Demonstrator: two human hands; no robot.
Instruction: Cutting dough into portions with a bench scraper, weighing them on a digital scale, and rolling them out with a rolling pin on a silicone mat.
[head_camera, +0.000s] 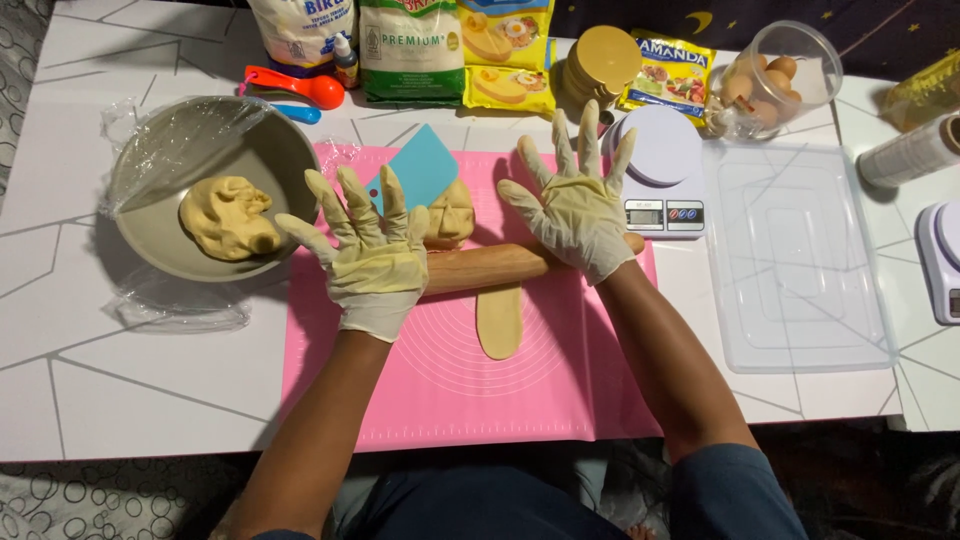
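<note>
Gloved left hand (367, 258) and right hand (578, 205), fingers splayed flat, press the wooden rolling pin (487, 268) at frame centre, flattening a pale dough strip (499, 320).

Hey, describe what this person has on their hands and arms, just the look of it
Both hands wear thin, pale cream disposable gloves, slightly wrinkled and loose, ending at the wrist: the left hand and the right hand match. The forearms are bare above the gloves. A dark blue sleeve shows at the right upper arm, pushed or cut above the elbow. No watch, jewellery or markings are visible.
</note>
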